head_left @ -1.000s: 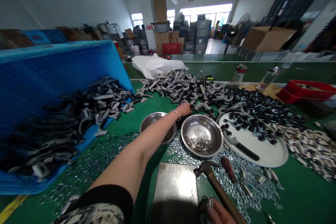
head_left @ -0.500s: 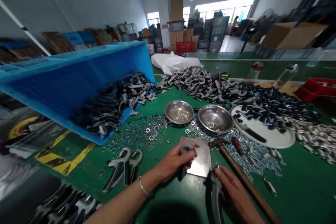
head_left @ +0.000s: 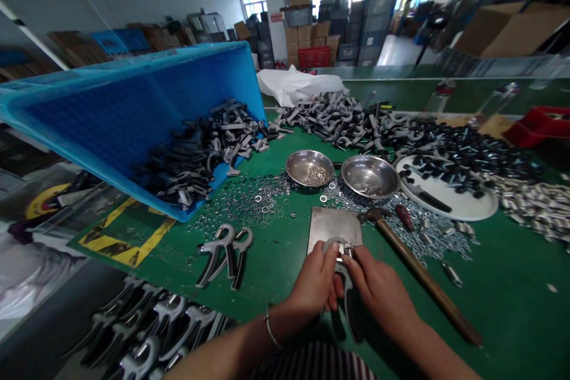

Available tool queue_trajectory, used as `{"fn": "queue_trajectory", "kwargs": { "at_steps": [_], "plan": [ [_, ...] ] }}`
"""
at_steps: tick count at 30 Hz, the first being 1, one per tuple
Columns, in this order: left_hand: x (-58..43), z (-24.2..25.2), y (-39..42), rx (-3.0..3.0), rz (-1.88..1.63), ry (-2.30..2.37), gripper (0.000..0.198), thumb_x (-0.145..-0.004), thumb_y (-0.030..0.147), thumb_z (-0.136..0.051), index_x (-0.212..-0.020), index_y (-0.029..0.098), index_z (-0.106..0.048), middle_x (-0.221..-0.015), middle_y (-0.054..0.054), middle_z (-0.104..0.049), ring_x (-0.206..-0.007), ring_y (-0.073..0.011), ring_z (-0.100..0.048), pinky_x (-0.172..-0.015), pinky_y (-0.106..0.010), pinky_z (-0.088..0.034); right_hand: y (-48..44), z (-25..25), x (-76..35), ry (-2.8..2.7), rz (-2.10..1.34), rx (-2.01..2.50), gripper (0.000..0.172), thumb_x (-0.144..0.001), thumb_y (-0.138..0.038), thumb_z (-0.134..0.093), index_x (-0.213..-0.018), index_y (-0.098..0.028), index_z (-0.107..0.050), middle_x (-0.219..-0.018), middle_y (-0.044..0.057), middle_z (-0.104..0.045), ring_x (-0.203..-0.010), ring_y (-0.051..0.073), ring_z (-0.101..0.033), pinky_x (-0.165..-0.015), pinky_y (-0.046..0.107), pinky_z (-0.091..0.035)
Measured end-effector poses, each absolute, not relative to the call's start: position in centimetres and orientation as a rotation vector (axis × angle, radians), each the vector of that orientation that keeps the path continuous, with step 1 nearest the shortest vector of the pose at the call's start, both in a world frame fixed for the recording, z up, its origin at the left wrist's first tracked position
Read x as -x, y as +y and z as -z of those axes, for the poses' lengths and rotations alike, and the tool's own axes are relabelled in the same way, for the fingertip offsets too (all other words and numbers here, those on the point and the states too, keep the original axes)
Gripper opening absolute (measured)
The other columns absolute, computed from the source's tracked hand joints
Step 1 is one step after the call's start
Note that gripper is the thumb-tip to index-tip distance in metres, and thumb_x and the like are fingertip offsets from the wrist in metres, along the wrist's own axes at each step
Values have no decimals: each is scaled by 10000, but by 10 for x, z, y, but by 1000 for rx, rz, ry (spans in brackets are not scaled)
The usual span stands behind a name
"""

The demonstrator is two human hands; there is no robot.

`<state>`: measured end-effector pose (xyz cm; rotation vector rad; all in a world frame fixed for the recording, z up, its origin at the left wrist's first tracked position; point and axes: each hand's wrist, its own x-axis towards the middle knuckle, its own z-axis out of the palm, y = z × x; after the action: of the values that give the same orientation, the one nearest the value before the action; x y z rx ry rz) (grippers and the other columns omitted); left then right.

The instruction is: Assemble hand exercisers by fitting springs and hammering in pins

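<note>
My left hand point(head_left: 314, 282) is closed around a grey, hook-ended hand grip handle point(head_left: 333, 242). A second grey and black handle point(head_left: 352, 312) hangs below my right hand point(head_left: 380, 288), whose fingers are closed at its upper end. A small coil spring point(head_left: 348, 250) shows between both hands, where the two handles meet. My fingers cover most of the joint. Just beyond them lies a flat metal plate point(head_left: 332, 224). To the right rests a claw hammer point(head_left: 423, 279) with a wooden shaft. Two hand grips point(head_left: 218, 255) with springs lie left of my hands.
Two steel bowls point(head_left: 310, 154) with small parts stand ahead, beside a white plate point(head_left: 476, 214) of black knobs. A tipped blue crate point(head_left: 151, 107) holds grey handles. Loose rings point(head_left: 262, 205) and springs point(head_left: 525, 202) are scattered about. More hand grips point(head_left: 142, 356) lie at lower left.
My hands have come together, bringing the two handles from apart into contact. My left hand has moved right and nearer to me, off the metal plate. The view has tilted down slightly.
</note>
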<state>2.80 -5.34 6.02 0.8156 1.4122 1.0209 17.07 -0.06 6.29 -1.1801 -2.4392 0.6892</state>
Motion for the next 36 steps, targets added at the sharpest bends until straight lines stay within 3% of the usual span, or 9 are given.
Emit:
{"fn": "queue_trajectory", "kwargs": {
  "at_steps": [7, 10, 13, 17, 21, 24, 28, 32, 36],
  "plan": [
    [-30, -61, -50, -1054, -949, 1537, 526, -957, 680, -247, -1104, 220, -456, -500, 59, -514, -341, -146, -499, -342, -219, -350, 0, -68, -176, -2224, -962, 1111, 293, -1022, -460, -332, -909, -245, -496, -715, 36, -661, -641, 224, -657, -604, 297, -451],
    [-18, -65, -54, -1388, -765, 1719, 534, -973, 639, -275, -1182, 191, -476, -663, -37, -658, -590, -233, -672, -539, -296, -469, 0, -73, -180, -2233, -1141, 1062, 293, -1015, -446, -353, -914, -236, -531, -770, 45, -681, -693, 212, -660, -657, 297, -492],
    [-8, -69, -61, -1711, -498, 1773, 716, -817, 771, -505, -1184, 157, -530, -876, -132, -731, -828, -340, -713, -658, -347, -480, -4, -79, -187, -2253, -1276, 988, 272, -995, -392, -398, -982, -229, -616, -921, 76, -730, -845, 215, -692, -772, 305, -540],
    [-5, -67, -68, -1964, -336, 1635, 824, -743, 828, -531, -1159, 118, -573, -822, -158, -733, -729, -341, -710, -596, -339, -457, -15, -83, -193, -2334, -1280, 983, 267, -937, -357, -502, -1075, -234, -694, -1121, 116, -740, -1011, 255, -696, -903, 367, -549],
    [5, -63, -36, -2072, -364, 1582, 718, -769, 750, -593, -1149, 141, -586, -823, -136, -732, -718, -321, -713, -571, -316, -455, 4, -74, -186, -2352, -1284, 1053, 333, -1005, -371, -404, -1052, -210, -692, -912, 75, -762, -820, 213, -715, -755, 315, -562],
    [25, -61, 13, -2117, -342, 1615, 674, -744, 717, -651, -1138, 172, -609, -864, -126, -729, -783, -317, -715, -630, -321, -493, 63, -67, -186, -2585, -928, 1088, 304, -984, -406, -497, -1019, -182, -699, -863, 59, -750, -767, 208, -691, -692, 297, -519],
    [43, -69, 80, -2335, -2, 1644, 506, -866, 632, -572, -969, 150, -685, -873, -157, -731, -821, -326, -712, -696, -363, -525, 162, -68, -200, -2667, -164, 1194, 244, -958, -304, -540, -1018, -188, -746, -1012, 94, -730, -948, 250, -622, -843, 351, -449],
    [26, -82, 142, -2568, -58, 1619, 298, -974, 367, -497, -989, 151, -702, -1006, -157, -732, -960, -299, -693, -823, -383, -512, 224, -61, -202, -2669, 24, 1317, 234, -918, -297, -577, -902, -180, -780, -902, 134, -724, -936, 300, -558, -778, 369, -398],
    [-9, -78, 202, -2537, -139, 1625, 235, -939, 146, -490, -974, 111, -720, -1065, -181, -719, -1092, -295, -639, -982, -439, -438, 252, -40, -186, -2717, 98, 1393, 175, -858, -283, -646, -821, -173, -777, -862, 141, -733, -942, 318, -562, -769, 372, -382]
  ]
}}
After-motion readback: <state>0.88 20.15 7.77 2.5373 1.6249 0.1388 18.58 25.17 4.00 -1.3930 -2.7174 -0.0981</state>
